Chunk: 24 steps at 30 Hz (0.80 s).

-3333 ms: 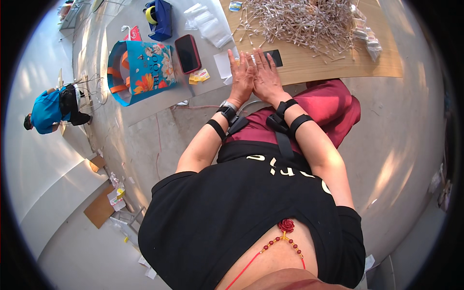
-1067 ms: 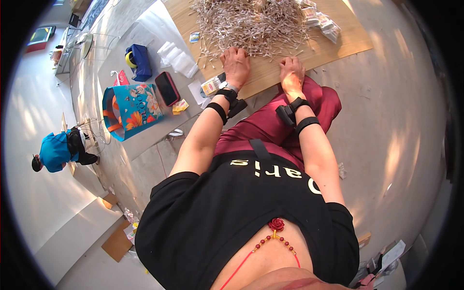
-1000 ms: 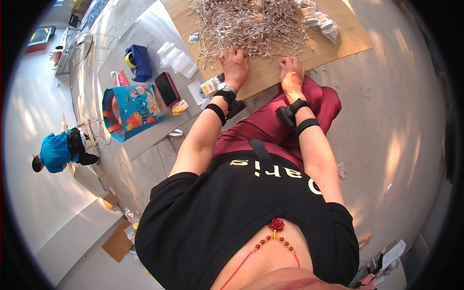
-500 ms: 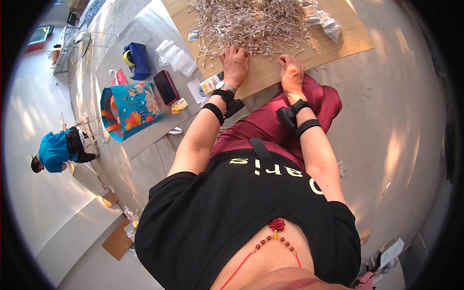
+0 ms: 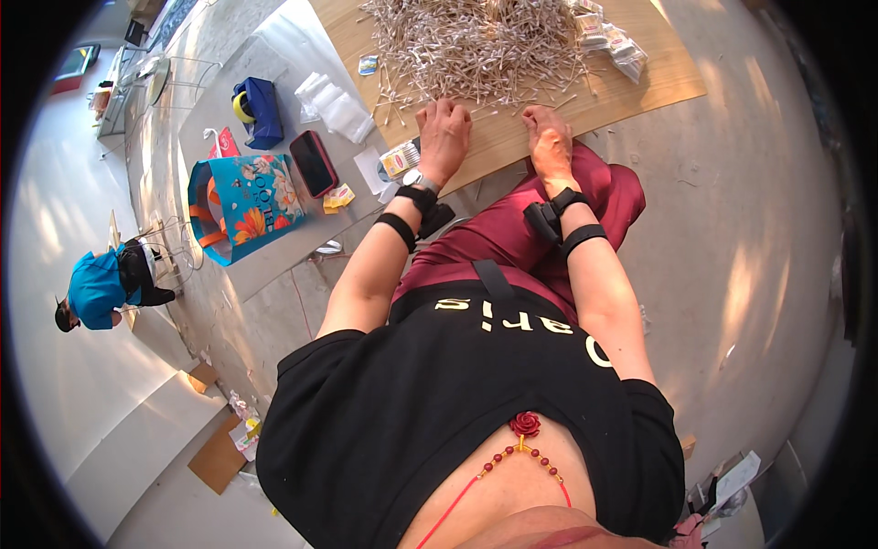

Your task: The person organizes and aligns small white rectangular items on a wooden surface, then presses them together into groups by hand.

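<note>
**Inspector:** The heap of thin pale sticks (image 5: 480, 46) is lying on the far part of the wooden board (image 5: 658, 78), which is resting on the floor in front of your knees. You are reaching both hands to the heap's near edge. Your left hand (image 5: 444, 128) is curling knuckles-up over a few loose sticks; whether it is pinching any, I cannot tell. Your right hand (image 5: 547, 137) is lying loosely closed on bare board just beside the stragglers, and I cannot tell if it is holding anything.

**Operator:** Which step would you call this?

**Inspector:** In my judgement you are starting to gather or sort sticks from the near fringe. The next move is calling for a fine pinch, since they are lying tangled and flat.

**Operator:** And the surroundings?

**Inspector:** Small packets (image 5: 608, 37) are sitting at the far right of the board. To your left a dark phone (image 5: 314, 163) and a flowered bag (image 5: 240, 203) are lying near. Another person in blue (image 5: 96, 288) is crouching well apart, far left.
</note>
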### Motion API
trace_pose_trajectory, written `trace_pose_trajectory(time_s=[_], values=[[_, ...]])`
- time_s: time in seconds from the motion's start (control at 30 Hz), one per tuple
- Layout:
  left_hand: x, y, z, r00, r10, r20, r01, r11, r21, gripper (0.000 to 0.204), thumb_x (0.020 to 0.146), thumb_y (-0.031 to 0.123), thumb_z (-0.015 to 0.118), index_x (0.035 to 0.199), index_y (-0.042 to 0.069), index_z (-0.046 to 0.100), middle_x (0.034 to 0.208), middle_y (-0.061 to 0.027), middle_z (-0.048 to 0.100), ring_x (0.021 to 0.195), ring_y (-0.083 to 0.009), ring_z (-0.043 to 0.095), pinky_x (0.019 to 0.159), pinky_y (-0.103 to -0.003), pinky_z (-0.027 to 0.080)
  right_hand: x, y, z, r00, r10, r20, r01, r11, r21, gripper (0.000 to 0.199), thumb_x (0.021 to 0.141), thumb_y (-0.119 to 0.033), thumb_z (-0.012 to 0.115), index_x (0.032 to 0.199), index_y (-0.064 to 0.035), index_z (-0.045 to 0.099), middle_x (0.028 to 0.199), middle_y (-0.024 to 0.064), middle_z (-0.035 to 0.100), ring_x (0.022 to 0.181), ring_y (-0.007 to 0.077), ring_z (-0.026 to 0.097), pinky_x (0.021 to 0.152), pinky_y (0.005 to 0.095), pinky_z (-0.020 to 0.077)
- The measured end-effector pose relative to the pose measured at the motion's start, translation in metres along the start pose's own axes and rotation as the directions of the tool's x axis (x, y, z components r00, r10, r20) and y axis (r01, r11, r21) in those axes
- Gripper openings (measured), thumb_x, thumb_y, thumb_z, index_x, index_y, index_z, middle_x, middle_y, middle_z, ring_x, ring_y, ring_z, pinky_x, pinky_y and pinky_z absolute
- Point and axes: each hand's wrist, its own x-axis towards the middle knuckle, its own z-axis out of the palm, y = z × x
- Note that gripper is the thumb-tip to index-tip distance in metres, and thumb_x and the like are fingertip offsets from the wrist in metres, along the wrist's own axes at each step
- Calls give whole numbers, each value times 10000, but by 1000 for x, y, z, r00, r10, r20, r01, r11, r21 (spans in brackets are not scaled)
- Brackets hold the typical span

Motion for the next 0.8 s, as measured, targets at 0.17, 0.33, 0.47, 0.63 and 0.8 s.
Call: trace_pose_trajectory(time_s=[0.17,0.33,0.47,0.63,0.8], values=[[-25,17,-6,994,82,76,-83,997,12,60,896,165,718,926,135,677,927,-40,651,983,-258,617,959,-440,375,-1,-8,-2,992,-88,94,98,990,-103,137,977,-244,680,1074,-152,709,1043,51,733,1042,272,677,904,432,467],[-32,19,-5,993,86,85,-85,996,-19,92,890,197,721,935,130,675,925,-50,650,971,-255,613,950,-439,378,-4,-4,6,949,-250,193,276,954,-120,112,955,-245,686,1047,-185,705,1002,19,696,1021,251,652,911,422,445],[-18,14,-5,999,38,27,-36,996,-80,121,868,180,745,971,136,699,948,-53,649,979,-267,612,941,-438,389,-7,-5,3,936,-283,210,306,948,-87,146,930,-243,716,1061,-177,714,993,20,677,1026,246,645,912,425,446],[27,-4,9,992,26,-120,-25,1000,11,182,847,135,754,1025,148,719,1010,-53,643,1012,-278,603,915,-425,394,-2,-9,2,955,-266,133,274,961,-40,165,931,-231,720,1090,-186,732,1026,25,664,1031,241,636,918,423,449],[39,-18,18,997,57,-43,-54,997,60,125,860,141,735,982,167,732,982,-42,615,1014,-266,592,912,-426,396,19,-22,3,954,-297,39,299,938,-176,229,905,-162,686,1126,-198,733,1049,14,644,1056,235,615,941,417,440]])
